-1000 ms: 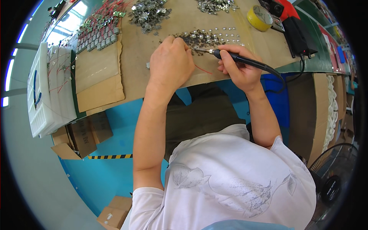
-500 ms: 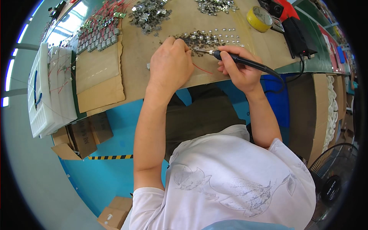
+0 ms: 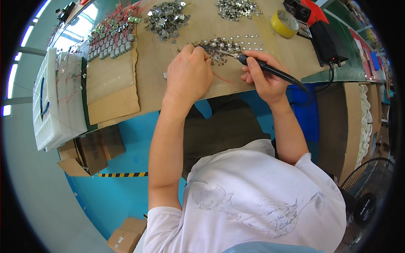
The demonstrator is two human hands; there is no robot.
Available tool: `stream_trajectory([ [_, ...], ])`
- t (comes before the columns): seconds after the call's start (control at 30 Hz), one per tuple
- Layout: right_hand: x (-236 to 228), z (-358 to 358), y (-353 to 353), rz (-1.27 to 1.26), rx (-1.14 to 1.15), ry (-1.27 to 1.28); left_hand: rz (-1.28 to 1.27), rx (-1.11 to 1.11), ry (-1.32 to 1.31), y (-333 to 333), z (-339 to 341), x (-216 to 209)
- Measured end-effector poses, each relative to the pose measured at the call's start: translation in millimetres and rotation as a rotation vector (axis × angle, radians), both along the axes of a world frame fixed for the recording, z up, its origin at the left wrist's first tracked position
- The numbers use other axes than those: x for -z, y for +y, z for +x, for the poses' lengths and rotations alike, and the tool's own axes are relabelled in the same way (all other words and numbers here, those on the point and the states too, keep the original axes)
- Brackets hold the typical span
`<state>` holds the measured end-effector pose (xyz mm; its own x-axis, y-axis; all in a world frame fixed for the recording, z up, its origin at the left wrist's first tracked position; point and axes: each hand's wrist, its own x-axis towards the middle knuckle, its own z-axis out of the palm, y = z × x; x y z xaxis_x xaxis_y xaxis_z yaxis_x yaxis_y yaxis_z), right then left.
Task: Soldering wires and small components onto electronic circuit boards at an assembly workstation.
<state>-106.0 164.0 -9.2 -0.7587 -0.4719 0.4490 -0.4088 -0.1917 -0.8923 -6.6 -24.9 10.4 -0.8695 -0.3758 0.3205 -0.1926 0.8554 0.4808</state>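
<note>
My left hand [image 3: 189, 72] is closed over the near part of the brown work surface, its fingertips mostly hidden behind the knuckles. A thin red wire [image 3: 223, 79] trails out of it toward the right. In my right hand [image 3: 270, 82] is a black soldering iron [image 3: 263, 65], held like a pen with its metal tip pointing left, just right of my left fingers. Beyond the tip, small shiny metal pieces [image 3: 237, 43] stand in rows on the surface, with dark brown specks scattered around them. What the tip touches, if anything, is too small to tell.
Two heaps of metal tabs, a left heap [image 3: 167, 21] and a right heap [image 3: 237, 9], lie farther back. Small motors with red wires [image 3: 114, 47] sit on cardboard [image 3: 110, 78] at left, beside white trays [image 3: 45, 116]. Yellow tape [image 3: 280, 30] and a black power box [image 3: 328, 44] stand right.
The soldering iron's tip has shifted slightly away from my left fingers, to the right and farther back. My left hand stays closed in nearly the same place.
</note>
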Motion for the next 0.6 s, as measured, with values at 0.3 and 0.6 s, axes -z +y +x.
stream_trajectory([
  [0.3,-24.6,-60.2,27.6,0.312,0.528,0.665,0.020,-0.005,-0.057,2.5,0.6,-4.5],
  [0.6,-16.4,-59.9,3.6,0.247,0.230,0.723,0.002,-0.014,-0.027,1.0,-1.1,2.5],
])
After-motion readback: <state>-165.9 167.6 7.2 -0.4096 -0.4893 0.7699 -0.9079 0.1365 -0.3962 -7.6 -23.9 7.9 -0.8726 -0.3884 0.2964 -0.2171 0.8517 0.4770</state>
